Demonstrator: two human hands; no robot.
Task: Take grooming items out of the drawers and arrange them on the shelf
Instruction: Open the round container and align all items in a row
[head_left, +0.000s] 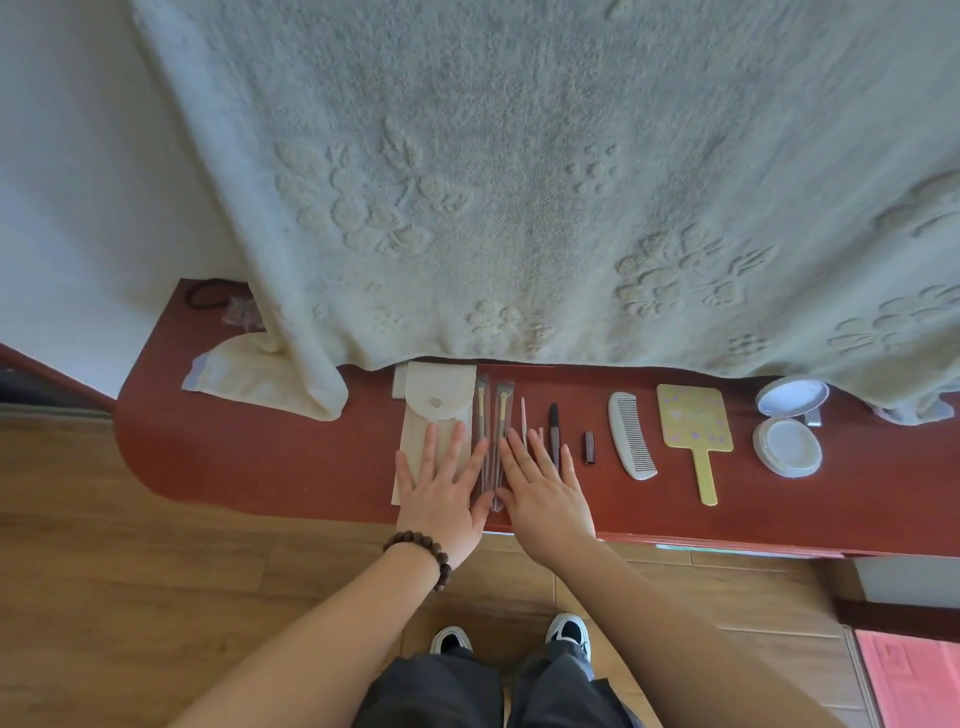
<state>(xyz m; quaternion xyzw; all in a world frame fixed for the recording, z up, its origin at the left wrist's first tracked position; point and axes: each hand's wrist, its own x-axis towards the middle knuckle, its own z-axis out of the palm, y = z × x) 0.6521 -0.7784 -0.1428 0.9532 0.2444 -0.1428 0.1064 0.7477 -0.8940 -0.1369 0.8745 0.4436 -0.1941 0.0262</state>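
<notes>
on shelf (260, 457): flat left hand (441, 493) on pouch (436, 415), right hand (545, 488) beside brushes (491, 415).

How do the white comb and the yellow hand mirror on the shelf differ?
The white comb is curved with teeth along one edge; the yellow hand mirror is a flat rectangle with a narrow straight handle. The comb is plain, the mirror patterned. The mirror reaches nearer the shelf's front edge. Both lie flat, untouched.

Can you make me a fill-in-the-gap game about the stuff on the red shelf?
1. The left hand lies flat on the cream ____.
2. The white comb lies just left of the yellow hand ____.
3. The round white compact at the right end has its lid ____.

Missing words: pouch; mirror; open
</notes>
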